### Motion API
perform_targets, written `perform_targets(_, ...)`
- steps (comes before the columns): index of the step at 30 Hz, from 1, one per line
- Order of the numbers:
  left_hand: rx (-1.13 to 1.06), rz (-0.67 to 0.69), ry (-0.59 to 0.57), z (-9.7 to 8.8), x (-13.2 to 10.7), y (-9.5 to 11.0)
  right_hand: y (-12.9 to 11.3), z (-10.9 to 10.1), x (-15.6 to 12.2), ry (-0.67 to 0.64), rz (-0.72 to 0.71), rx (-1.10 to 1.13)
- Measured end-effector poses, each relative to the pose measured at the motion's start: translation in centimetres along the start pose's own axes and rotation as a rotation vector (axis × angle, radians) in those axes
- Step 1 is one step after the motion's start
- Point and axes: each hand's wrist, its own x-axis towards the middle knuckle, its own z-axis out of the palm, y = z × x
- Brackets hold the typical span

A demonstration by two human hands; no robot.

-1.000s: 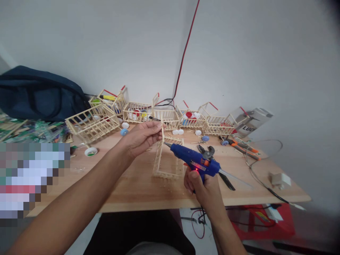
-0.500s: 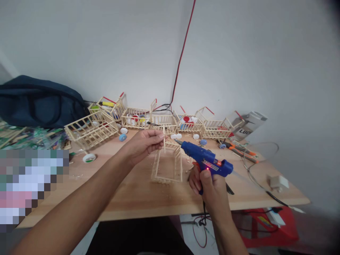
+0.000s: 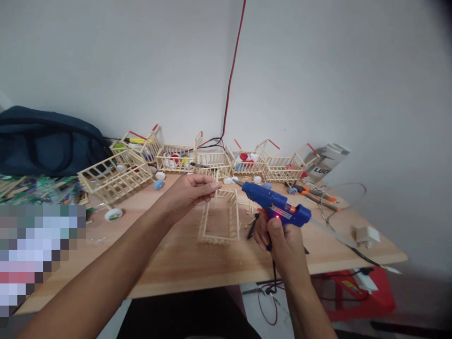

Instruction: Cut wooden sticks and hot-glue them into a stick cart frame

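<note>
My left hand [image 3: 192, 189] pinches a thin wooden stick [image 3: 216, 187] and holds it upright at the far corner of a small stick frame [image 3: 219, 223] lying on the wooden table [image 3: 183, 259]. My right hand [image 3: 280, 240] grips a blue hot glue gun [image 3: 273, 207] with a red light lit on its side. Its nozzle points left and up, a short way to the right of the held stick and not touching it.
A row of finished stick baskets [image 3: 212, 160] with bottle caps lines the wall. A larger basket [image 3: 113, 174] and a dark blue bag [image 3: 45, 141] lie at the left. Pliers [image 3: 318, 195], a white plug [image 3: 367, 234], cables and a red wire [image 3: 231, 70] are at the right.
The glue gun has drawn back to the right, away from the stick joint, and tilted nozzle-up. My left hand keeps holding the stick upright on the frame.
</note>
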Motion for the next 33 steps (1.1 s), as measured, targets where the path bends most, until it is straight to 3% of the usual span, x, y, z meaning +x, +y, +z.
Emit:
perform_targets(7, 0.037, 0.013, 0.081, -0.1, 0.1, 0.3, 0.8, -1.6, 0.8, 0.046, 0.007, -0.011)
perform_targets(11, 0.318, 0.190, 0.165, -0.1, 0.2, 1.1, 1.5, -2.6, 1.5, 0.095, 0.016, -0.019)
perform_targets(16, 0.653, 0.390, 0.159, 0.6, 0.6, 2.6, 2.1, -4.1, 1.8, 0.161, 0.007, 0.002)
perform_targets(19, 0.885, 0.538, 0.135, 1.1, 0.8, 3.0, 2.3, -6.2, 1.5, 0.208, 0.008, -0.065)
perform_targets(22, 1.079, 0.664, 0.060, 1.6, 1.2, 2.7, 2.3, -9.4, 1.0, 0.253, 0.043, -0.287)
perform_targets(27, 1.359, 0.778, -0.058, 2.2, 2.0, 1.5, 1.8, -14.2, 0.7, 0.326, -0.003, -0.976)
perform_targets(29, 1.434, 0.803, -0.081, 2.3, 2.2, 1.1, 1.8, -15.5, 0.8, 0.280, -0.011, -1.163)
perform_targets(33, 1.444, 0.859, -0.086, 2.4, 2.2, 1.0, 2.9, -18.0, 1.3, 0.144, -0.004, -1.265)
